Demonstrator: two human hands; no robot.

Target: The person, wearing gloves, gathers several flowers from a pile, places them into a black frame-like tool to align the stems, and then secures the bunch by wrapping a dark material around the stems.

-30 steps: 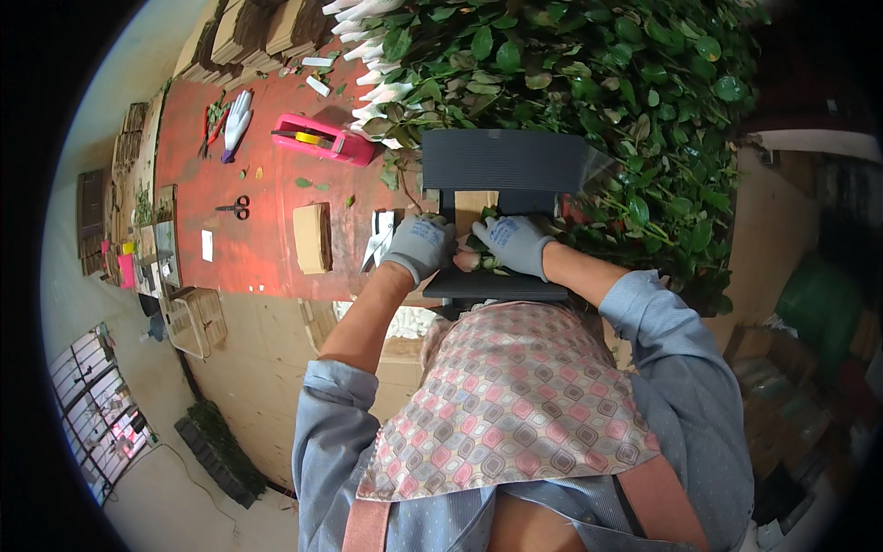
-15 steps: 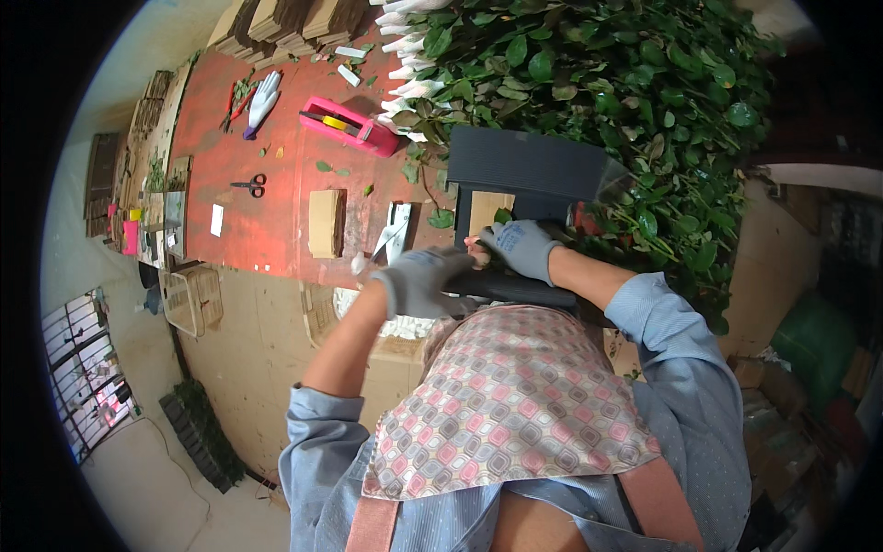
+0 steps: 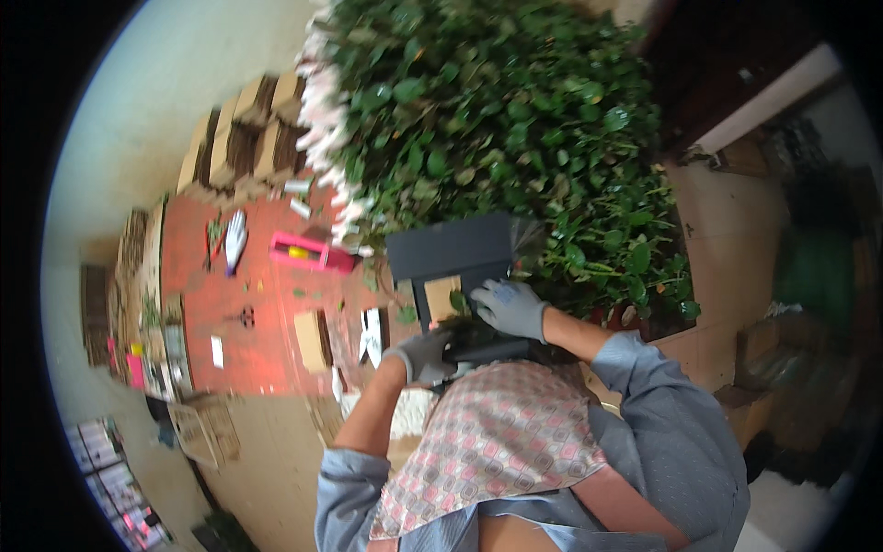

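Observation:
Grey work gloves cover both of my hands, over a black box-like holder (image 3: 451,248) with a raised back panel. My left hand (image 3: 425,357) is at its near left edge, fingers curled inward; what they hold is hidden. My right hand (image 3: 511,309) reaches in from the right, knuckles up, its bent fingers closed over dark leafy stems; their tips are hidden. A brown cardboard piece (image 3: 442,297) lies inside the holder with a green leaf at its right edge. Just left of the holder, a white tool or strip (image 3: 371,338) lies on the table.
Leafy stems (image 3: 497,138) with white-sleeved ends pile up behind and to the right. On the red table (image 3: 267,340) are a pink tape dispenser (image 3: 311,253), scissors (image 3: 244,317), a white glove (image 3: 235,241), a cardboard stack (image 3: 313,340) and, farther back, more cardboard stacks (image 3: 248,133).
The view has shifted, so the table sits lower in it. My left hand has drawn nearer the holder's front edge. My right hand stays over the holder.

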